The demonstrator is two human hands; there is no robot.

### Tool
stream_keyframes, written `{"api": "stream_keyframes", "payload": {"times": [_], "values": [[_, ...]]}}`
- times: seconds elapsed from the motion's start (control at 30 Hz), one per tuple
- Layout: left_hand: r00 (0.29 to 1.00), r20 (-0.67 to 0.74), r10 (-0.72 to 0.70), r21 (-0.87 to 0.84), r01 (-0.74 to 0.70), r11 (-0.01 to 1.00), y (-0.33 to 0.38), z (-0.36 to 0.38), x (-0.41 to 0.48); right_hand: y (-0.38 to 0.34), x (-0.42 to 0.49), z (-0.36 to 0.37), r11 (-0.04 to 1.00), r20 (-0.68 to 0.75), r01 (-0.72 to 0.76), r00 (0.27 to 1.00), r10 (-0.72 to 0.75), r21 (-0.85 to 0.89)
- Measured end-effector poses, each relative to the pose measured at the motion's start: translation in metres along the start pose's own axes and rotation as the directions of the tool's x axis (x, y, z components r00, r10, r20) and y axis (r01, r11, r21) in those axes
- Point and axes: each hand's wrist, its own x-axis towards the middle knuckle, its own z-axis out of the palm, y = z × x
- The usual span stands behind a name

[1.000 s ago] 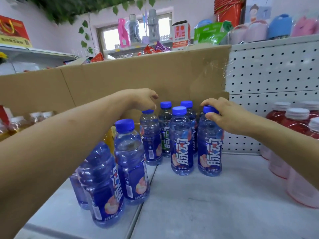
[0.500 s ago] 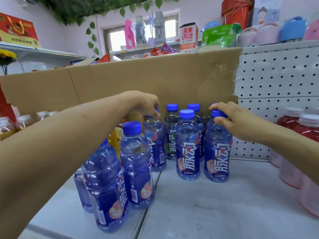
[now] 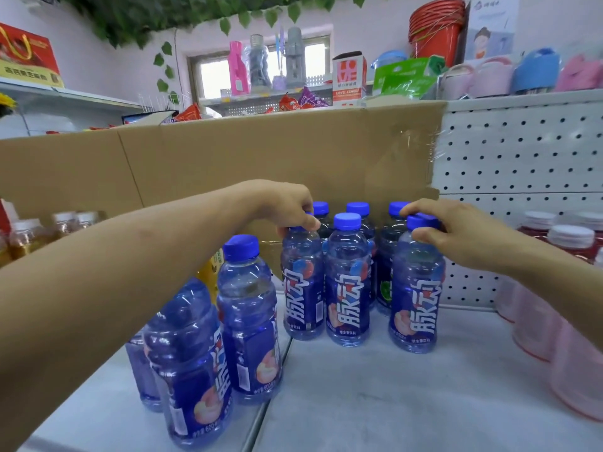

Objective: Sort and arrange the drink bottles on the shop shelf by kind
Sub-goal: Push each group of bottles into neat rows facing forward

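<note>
Gripping caps with both hands, arms extended toward the cardboard panel (image 3: 261,164). My left hand (image 3: 287,207) curls its fingers down over one blue bottle (image 3: 301,288); my right hand (image 3: 456,233) pinches the second blue bottle (image 3: 416,295) at the cap. Both stand upright just in front of the cardboard panel.

drink bottles (image 3: 347,282): clear blue tint, solid blue caps (image 3: 347,220). Dark blue labels (image 3: 349,308) with big white characters, a red and light-blue mark above them and a peach-pink fruit print low down. 1 back-row label (image 3: 386,290) has a green fruit print instead. Right side: pink-red bottles (image 3: 535,321) with white lids (image 3: 570,236). Left side: amber bottles (image 3: 26,246), also white-topped. Cardboard (image 3: 261,158) is plain brown. Pegboard (image 3: 522,158) is white with a regular grid of dark holes. Shelf (image 3: 391,402) is pale grey, faintly mottled. Buckets (image 3: 437,31) are red, leaves (image 3: 146,14) green.
</note>
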Motion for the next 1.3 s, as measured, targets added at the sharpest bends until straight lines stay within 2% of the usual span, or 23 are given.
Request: {"api": "stream_keyframes", "payload": {"times": [0.47,0.57,0.63,0.67,0.77,0.83,0.93,1.3], "values": [[0.993,-0.107,-0.057,0.026,0.060,0.998,0.004,0.009,0.011,-0.011,0.007,0.013,0.999,0.000,-0.007,1.000,0.007,0.037],[0.995,-0.085,-0.049,0.059,0.054,0.997,0.006,0.007,0.008,-0.011,0.004,0.015,0.998,-0.029,-0.017,0.999,0.019,0.063],[0.989,-0.142,0.034,0.042,-0.028,0.999,0.011,0.007,0.004,-0.005,-0.003,0.019,0.991,-0.066,-0.052,0.996,0.061,0.123],[0.979,-0.173,0.109,-0.011,-0.113,0.994,0.016,0.007,0.002,-0.002,-0.008,0.023,0.979,-0.057,-0.082,0.994,0.094,0.186],[0.954,-0.113,0.278,-0.167,-0.294,0.941,0.028,0.013,-0.003,0.008,-0.025,0.042,0.910,0.078,-0.194,0.981,0.178,0.365],[0.946,-0.060,0.318,-0.040,-0.321,0.946,0.034,0.023,-0.001,0.014,-0.032,0.057,0.887,0.103,-0.232,0.973,0.208,0.399],[0.929,-0.098,0.357,0.161,-0.339,0.927,0.041,0.041,0.005,0.016,-0.034,0.071,0.865,0.057,-0.230,0.972,0.229,0.446],[0.916,-0.238,0.323,0.325,-0.238,0.915,0.049,0.056,-0.001,-0.003,-0.042,0.085,0.862,-0.011,-0.237,0.963,0.271,0.449]]}}
